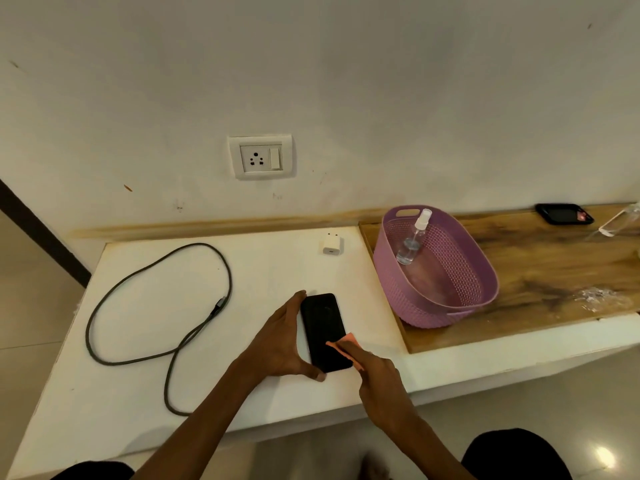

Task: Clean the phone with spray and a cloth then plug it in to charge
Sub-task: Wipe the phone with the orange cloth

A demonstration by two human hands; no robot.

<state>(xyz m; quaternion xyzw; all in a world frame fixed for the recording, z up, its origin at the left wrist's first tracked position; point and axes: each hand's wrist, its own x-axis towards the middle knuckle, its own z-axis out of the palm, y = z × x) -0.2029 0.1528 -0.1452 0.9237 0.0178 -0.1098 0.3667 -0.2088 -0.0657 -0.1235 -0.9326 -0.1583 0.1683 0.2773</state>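
- Black phone [323, 332] flat on the white table [145, 393], near the front edge, long axis running away from the camera and tilted slightly left.
- Left hand [280, 344] bracing the phone's left side: fingers spread wide, one fingertip at the far left corner, thumb hooked at the near end, so clamped on the phone end to end.
- Right hand [372, 367] over the phone's near right part, fingers held together and pressing a small orange cloth [346, 342] onto the dark face; only an edge of the cloth visible beyond the fingertips.
- Grey charging cable [162, 306] in a loose loop on the table's left half, well apart from the phone, one connector end lying inside the loop.
- White charger adapter [330, 244] standing near the table's back edge, unplugged, with the wall socket [260, 157] above and to its left.
- Purple basket [440, 306] on the wooden shelf [554, 271] to the right, clear spray bottle [414, 239] leaning inside against its back wall, white nozzle up.
- Dark tray [563, 213] at the shelf's far right.
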